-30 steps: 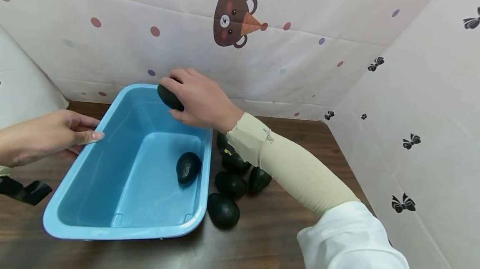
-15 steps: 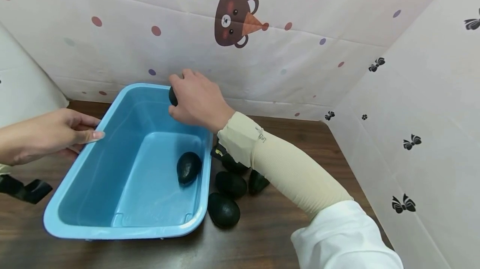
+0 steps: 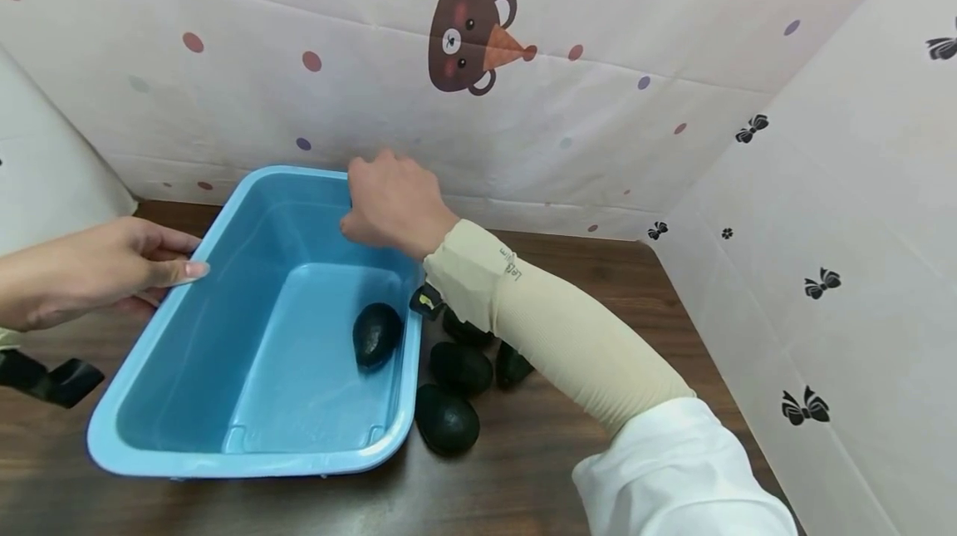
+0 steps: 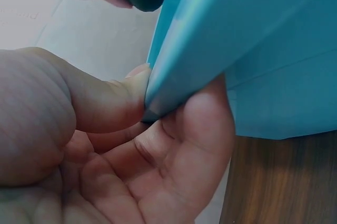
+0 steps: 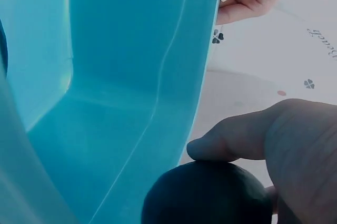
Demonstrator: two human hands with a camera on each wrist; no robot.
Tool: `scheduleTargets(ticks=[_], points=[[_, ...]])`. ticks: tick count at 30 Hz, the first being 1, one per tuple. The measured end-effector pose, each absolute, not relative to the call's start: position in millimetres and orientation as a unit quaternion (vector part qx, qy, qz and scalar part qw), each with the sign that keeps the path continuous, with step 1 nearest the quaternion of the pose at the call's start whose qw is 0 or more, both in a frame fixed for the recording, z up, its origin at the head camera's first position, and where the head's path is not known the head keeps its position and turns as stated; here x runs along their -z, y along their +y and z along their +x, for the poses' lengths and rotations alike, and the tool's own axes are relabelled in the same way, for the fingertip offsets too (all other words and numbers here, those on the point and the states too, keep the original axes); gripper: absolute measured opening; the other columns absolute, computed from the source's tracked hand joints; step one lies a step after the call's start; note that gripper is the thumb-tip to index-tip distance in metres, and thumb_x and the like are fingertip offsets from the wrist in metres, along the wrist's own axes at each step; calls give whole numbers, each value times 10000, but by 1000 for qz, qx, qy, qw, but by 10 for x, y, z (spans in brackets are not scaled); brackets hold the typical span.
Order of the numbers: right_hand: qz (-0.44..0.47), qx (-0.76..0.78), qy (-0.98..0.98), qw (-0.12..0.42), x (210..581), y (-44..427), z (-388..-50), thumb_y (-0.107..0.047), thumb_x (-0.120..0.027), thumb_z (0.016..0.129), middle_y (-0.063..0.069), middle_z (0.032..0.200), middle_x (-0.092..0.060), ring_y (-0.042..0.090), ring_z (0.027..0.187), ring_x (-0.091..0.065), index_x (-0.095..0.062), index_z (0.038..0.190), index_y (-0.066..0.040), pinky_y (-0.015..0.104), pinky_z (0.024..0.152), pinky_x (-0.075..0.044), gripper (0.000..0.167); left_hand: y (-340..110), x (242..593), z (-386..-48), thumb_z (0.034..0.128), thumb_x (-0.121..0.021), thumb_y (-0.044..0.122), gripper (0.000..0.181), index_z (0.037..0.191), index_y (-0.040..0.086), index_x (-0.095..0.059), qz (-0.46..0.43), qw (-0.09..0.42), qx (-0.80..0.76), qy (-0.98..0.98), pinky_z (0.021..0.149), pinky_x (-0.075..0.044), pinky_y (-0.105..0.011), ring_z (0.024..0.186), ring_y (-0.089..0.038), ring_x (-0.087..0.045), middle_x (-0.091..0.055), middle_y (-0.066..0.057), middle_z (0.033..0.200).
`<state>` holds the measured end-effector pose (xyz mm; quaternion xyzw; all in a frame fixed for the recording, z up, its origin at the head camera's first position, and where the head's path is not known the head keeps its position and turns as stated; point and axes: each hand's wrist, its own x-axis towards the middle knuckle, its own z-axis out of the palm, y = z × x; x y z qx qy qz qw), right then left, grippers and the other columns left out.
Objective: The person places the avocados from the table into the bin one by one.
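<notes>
My left hand (image 3: 112,270) pinches the left rim of a light blue plastic tub (image 3: 247,464), thumb over the edge and fingers outside. At the tub's far right corner, my right hand (image 3: 396,208) holds a dark green avocado (image 5: 208,197). The back of the hand hides that avocado in the head view. It shows in the right wrist view under the thumb (image 5: 226,137), and again near the top of the left wrist view. One avocado (image 3: 376,335) lies on the tub floor by its right wall.
Several avocados (image 3: 446,420) lie on the brown wooden table (image 3: 523,469), close outside the tub's right wall. The right forearm partly covers them. A printed white sheet (image 3: 583,129) hangs behind the table, and another rises at the right.
The fingertips of my right hand have shifted right and the hand has turned, so the avocado it holds has gone out of sight in the head view. The left hand stays on the rim.
</notes>
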<state>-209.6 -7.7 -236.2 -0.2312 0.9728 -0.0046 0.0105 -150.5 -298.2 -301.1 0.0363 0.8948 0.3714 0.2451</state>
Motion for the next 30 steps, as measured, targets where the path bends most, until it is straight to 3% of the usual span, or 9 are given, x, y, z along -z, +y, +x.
scheduleTargets(ticks=[6, 15, 21, 26, 30], points=[[-213, 1, 976, 48, 2372, -72, -2119, -305, -632, 944, -13, 751, -456, 162, 656, -552, -597, 937, -205, 259, 498, -456, 107, -2952, 2987, -1498, 1118, -480, 240, 613, 1529, -172, -287, 34, 247, -369, 895, 794, -657, -531, 875, -250, -776, -762, -192, 1139], [-210, -2, 976, 57, 2410, -47, -2133, -327, -628, 954, -17, 764, -505, 167, 676, -600, -601, 924, -207, 269, 510, -492, 126, -2963, 3004, -1508, 1116, -484, 256, 629, 1531, -171, -282, 34, 248, -365, 897, 791, -654, -544, 873, -255, -779, -758, -205, 1147], [-200, -2, 978, 65, 2388, -28, -2150, -289, -603, 968, -17, 744, -416, 175, 652, -543, -563, 870, -201, 274, 504, -450, 137, -2968, 3020, -1512, 1117, -481, 257, 627, 1528, -173, -283, 34, 248, -367, 896, 781, -658, -534, 863, -258, -775, -761, -193, 1129], [-200, 3, 977, 75, 2370, 23, -2156, -308, -589, 996, -2, 804, -493, 181, 725, -621, -615, 1008, -203, 277, 534, -489, 108, -2971, 3027, -1508, 1119, -474, 248, 620, 1527, -177, -282, 35, 245, -363, 898, 774, -657, -537, 857, -258, -776, -757, -213, 1132], [-209, 12, 975, 68, 2379, 102, -2157, -340, -595, 1008, -9, 917, -612, 175, 808, -656, -634, 1194, -196, 285, 581, -534, 238, -2984, 3040, -1524, 1118, -477, 256, 614, 1530, -160, -295, 33, 241, -362, 900, 775, -656, -544, 859, -260, -775, -756, -211, 1145]])
